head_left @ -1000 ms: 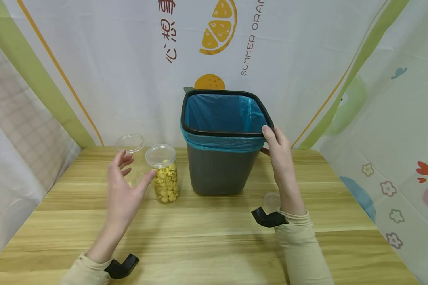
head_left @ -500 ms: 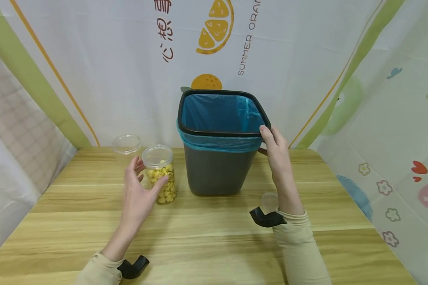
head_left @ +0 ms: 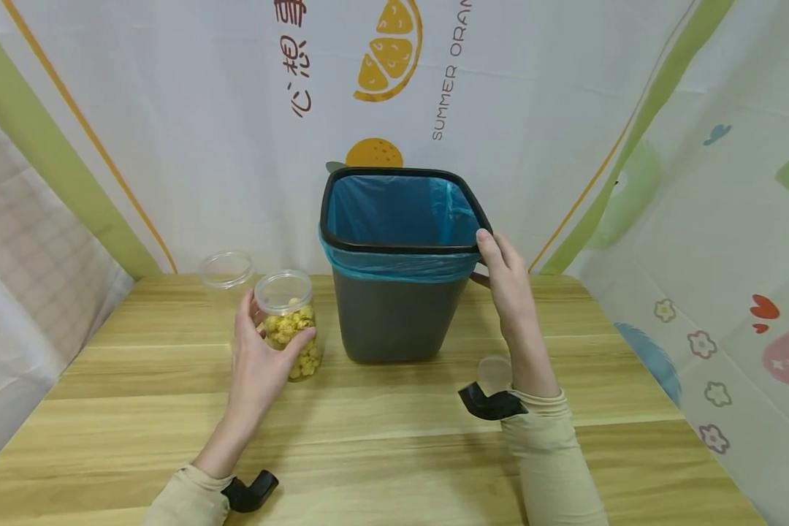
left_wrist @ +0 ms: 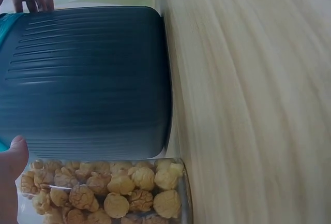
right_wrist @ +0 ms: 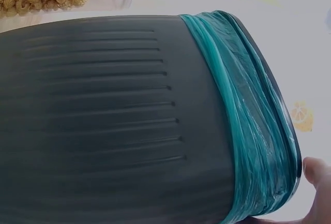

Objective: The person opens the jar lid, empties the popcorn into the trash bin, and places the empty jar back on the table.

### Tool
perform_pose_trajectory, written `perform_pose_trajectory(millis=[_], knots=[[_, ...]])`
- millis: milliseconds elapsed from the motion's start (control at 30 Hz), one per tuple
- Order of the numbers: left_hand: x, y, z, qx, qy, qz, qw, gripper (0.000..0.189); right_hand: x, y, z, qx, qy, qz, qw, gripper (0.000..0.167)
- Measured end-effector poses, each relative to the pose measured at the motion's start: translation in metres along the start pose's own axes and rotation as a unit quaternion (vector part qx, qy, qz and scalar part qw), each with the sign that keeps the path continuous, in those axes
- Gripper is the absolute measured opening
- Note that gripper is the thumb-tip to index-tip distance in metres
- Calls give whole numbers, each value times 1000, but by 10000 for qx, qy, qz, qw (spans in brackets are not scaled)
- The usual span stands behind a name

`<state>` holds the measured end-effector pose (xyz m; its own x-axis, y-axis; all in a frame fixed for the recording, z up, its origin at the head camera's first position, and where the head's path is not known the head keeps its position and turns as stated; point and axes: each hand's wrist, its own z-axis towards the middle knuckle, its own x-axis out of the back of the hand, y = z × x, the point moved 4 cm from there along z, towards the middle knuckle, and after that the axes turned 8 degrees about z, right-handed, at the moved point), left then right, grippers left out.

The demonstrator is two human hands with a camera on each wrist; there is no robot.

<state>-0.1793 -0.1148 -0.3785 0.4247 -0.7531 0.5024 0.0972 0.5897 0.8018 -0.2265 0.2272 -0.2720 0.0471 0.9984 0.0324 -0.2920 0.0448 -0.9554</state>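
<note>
My left hand [head_left: 261,358] grips a clear plastic jar [head_left: 286,292], its thumb across the front and its fingers round the left side. Yellow popcorn [head_left: 291,329] fills much of the jar; the left wrist view shows the round popcorn pieces [left_wrist: 116,203] close beside the bin's wall. At the middle stands a dark grey trash can [head_left: 394,314] with a black rim, lined with a blue bag [head_left: 401,269] folded over the edge. My right hand [head_left: 509,285] holds the can's right front corner, thumb on the rim and fingers beneath it outside.
A second clear jar [head_left: 223,285], which looks empty, stands behind my left hand. A round translucent lid [head_left: 493,372] lies on the wooden table [head_left: 381,446] beside my right wrist. A printed curtain [head_left: 532,109] hangs close behind the can.
My left hand has moved right and closed round the popcorn jar. The right hand keeps its hold on the can's rim. The view has shifted slightly.
</note>
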Motion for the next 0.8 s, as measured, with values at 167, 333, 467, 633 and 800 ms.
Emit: perform_pose_trajectory(millis=[167,333,467,633,800], knots=[[-6,-4,1,202,-290,169,9992,116,2,-3,-1,-5,63,24,10000,68],[-10,-6,2,410,-441,327,9977,119,4,-6,-2,0,172,75,9998,68],[-12,-6,3,409,-379,330,9979,119,6,-9,-3,31,219,87,9997,66],[-13,-5,4,312,-337,257,9986,114,9,-10,-3,76,283,28,9996,65],[-13,-3,4,282,-294,192,9990,105,11,-11,-4,168,324,-96,9993,66]])
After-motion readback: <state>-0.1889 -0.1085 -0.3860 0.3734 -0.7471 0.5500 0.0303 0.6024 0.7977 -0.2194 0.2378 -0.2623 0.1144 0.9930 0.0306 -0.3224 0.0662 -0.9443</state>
